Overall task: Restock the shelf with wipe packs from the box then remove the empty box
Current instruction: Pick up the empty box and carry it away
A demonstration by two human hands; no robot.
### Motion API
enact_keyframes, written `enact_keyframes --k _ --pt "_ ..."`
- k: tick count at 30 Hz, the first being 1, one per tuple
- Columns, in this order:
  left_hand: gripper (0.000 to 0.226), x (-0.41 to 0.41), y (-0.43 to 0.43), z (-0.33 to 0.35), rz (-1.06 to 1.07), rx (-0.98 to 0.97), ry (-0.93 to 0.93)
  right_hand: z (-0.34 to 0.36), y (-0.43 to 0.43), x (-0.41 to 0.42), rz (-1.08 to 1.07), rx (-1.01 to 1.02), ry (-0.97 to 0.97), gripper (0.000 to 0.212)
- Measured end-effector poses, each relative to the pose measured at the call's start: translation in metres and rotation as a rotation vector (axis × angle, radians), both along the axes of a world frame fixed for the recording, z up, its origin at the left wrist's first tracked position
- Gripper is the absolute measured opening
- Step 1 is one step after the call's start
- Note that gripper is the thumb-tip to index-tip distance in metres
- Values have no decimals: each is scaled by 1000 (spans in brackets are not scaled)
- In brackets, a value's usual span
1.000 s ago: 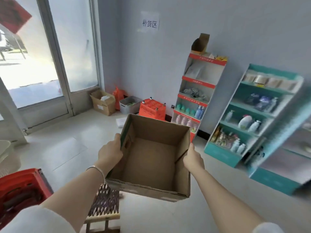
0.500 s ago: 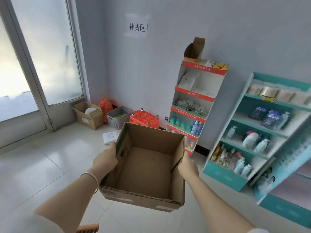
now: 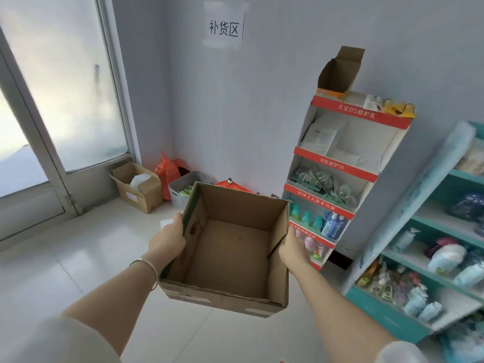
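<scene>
The left hand [image 3: 167,239] curls over the left wall of the box [image 3: 230,247] and the right hand [image 3: 290,251] grips its right wall. The box hangs in the air between them, open side up, with no wipe packs inside. The red basket seen low on the left a second ago is out of view. The corner ahead, with its floor carton [image 3: 138,187], grey basket [image 3: 183,191] and wall sign [image 3: 225,28], is now nearer. Restocking looks finished, and the box is probably being carried off to that corner.
</scene>
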State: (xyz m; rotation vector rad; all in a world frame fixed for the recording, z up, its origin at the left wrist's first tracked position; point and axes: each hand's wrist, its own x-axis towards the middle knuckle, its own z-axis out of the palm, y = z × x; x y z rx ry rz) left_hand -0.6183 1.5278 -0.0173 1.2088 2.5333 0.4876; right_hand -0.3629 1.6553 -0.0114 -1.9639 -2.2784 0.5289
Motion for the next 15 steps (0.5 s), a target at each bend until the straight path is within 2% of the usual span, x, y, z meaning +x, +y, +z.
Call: enact_keyframes --k 6,10,15 --pt "48 -52 125 18 -93 10 -9 10 105 -45 -87 -1 52 45" --pt "50 -81 199 7 -116 20 -15 6 169 -65 -121 -3 54 35" --pt "48 -117 284 -6 -111 5 -12 -6 254 -100 -90 -14 60 38"
